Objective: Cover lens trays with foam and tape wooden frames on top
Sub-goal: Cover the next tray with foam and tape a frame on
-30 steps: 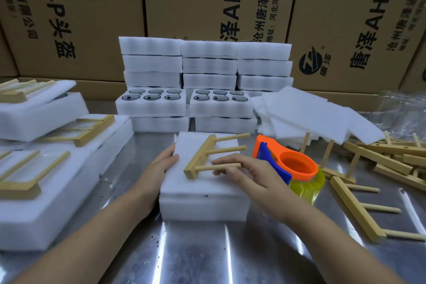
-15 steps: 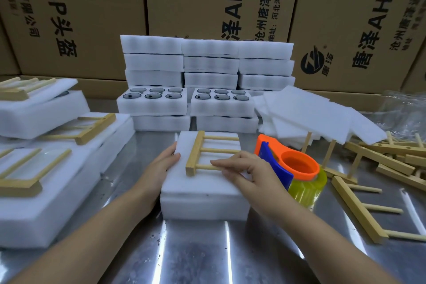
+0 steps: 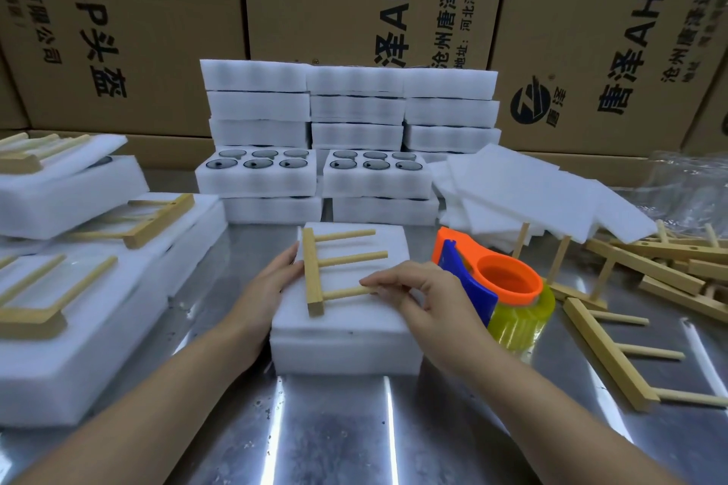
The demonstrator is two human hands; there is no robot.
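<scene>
Pinching the nearest peg of the wooden frame (image 3: 313,276) in the right hand (image 3: 431,297) — bar running near-to-far, pegs pointing right. Pressing the straight-fingered left hand (image 3: 270,285) against the foam-covered tray (image 3: 346,352).

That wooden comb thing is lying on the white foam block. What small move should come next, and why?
Probably the right hand lets go of the wooden frame and reaches for the tape dispenser close beside it, while the left hand steadies the foam block. The frame lies flat on the foam, with no tape visible over it.
</scene>
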